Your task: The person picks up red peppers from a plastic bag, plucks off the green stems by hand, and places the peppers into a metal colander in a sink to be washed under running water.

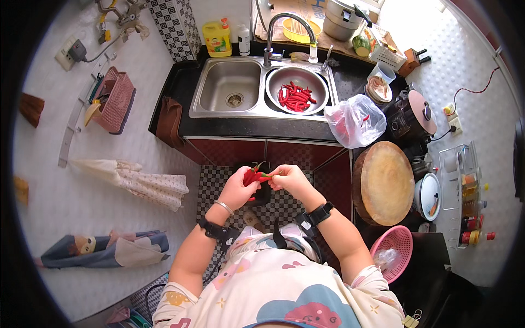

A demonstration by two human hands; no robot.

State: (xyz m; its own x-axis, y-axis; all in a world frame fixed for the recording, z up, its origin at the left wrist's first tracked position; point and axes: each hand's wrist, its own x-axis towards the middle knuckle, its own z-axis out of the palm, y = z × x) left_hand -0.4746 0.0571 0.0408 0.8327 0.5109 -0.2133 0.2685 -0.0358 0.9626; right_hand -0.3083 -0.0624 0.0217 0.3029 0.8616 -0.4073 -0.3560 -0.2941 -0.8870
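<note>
Several red chili peppers [251, 177] with green stems are held in my left hand [239, 187], in front of the sink cabinet. The fingertips of my right hand [289, 180] pinch the green stem end of one of these peppers. Below both hands stands a dark bin [261, 196], partly hidden. A steel bowl [322, 96] in the right sink basin holds many stemless-looking red chilies [296, 97]. On the counter to its right lies a translucent plastic bag [356, 123] with red contents.
The left sink basin [232, 82] has a drain. A brown cloth [170, 119] hangs over the counter's left edge. A round wooden chopping block [385, 182], a pink basket [404, 254] and a rice cooker [410, 117] line the right side. The faucet [268, 45] arches over the bowl.
</note>
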